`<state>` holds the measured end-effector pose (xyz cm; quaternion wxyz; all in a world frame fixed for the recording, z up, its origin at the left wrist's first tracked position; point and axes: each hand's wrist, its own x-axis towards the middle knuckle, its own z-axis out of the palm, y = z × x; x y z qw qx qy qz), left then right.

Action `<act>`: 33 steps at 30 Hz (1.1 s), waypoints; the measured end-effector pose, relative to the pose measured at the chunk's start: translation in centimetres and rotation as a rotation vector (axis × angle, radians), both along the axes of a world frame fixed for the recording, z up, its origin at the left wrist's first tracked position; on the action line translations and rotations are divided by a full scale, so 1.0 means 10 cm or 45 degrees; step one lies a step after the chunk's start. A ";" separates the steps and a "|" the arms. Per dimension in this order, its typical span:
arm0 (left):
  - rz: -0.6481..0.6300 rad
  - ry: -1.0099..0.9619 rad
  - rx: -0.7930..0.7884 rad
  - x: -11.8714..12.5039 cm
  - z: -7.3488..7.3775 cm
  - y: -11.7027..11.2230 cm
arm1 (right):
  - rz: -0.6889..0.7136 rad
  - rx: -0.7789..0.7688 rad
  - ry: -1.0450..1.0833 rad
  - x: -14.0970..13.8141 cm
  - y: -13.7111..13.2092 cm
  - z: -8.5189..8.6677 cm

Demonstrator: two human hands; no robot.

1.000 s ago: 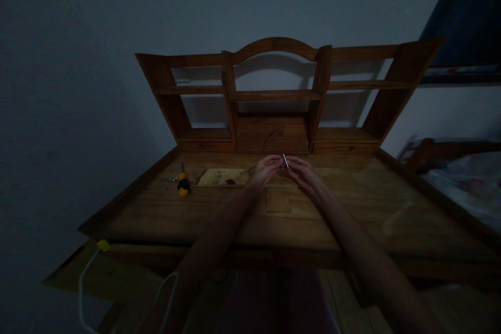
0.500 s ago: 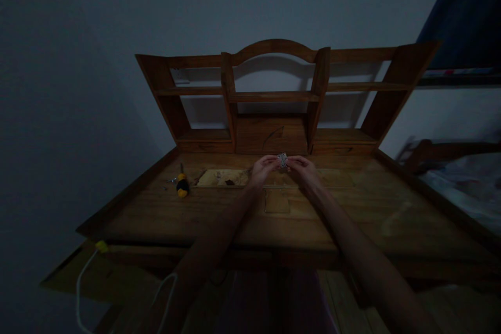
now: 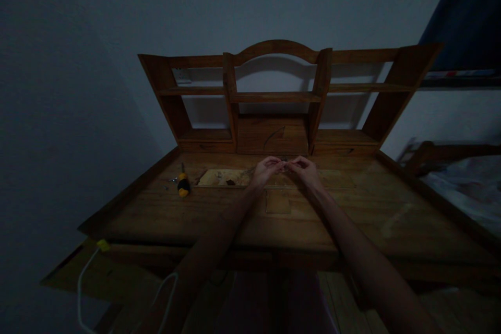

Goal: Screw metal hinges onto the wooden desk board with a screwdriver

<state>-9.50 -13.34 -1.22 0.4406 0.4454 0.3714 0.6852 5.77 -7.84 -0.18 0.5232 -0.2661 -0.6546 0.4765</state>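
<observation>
Both my arms reach out over a wooden desk (image 3: 219, 219) in dim light. My left hand (image 3: 266, 169) and my right hand (image 3: 304, 169) meet fingertip to fingertip above the far middle of the desktop. Their fingers are pinched together on a small metal hinge (image 3: 284, 160), of which only a dark sliver shows between them. Just below the hands a long pale recess (image 3: 223, 177) is cut into the desktop.
A yellow-and-black screwdriver (image 3: 182, 185) lies at the left of the desk with small screws beside it. A wooden shelf hutch (image 3: 274, 96) stands at the back. A white cable with a yellow tag (image 3: 102, 245) hangs at the front left. A bed (image 3: 465, 188) is at the right.
The small shiny hinge stood clearly between my fingertips before; now my hands have closed around it and it is almost hidden. The hands stayed in the same place.
</observation>
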 end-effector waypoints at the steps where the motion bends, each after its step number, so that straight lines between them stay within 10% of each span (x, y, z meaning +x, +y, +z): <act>1: 0.000 0.001 0.000 0.00 -0.01 0.01 | 0.000 0.010 -0.002 0.00 0.00 -0.01; 21: 0.048 -0.059 -0.073 0.00 0.01 0.01 | 0.046 0.180 -0.192 0.01 0.04 -0.13; 28: -0.018 0.003 -0.108 -0.02 0.01 0.00 | 0.078 -0.218 -0.019 -0.01 0.14 -0.14; 33: 0.241 0.325 -0.128 -0.08 0.02 0.02 | 0.253 -0.259 -0.156 0.02 0.11 -0.13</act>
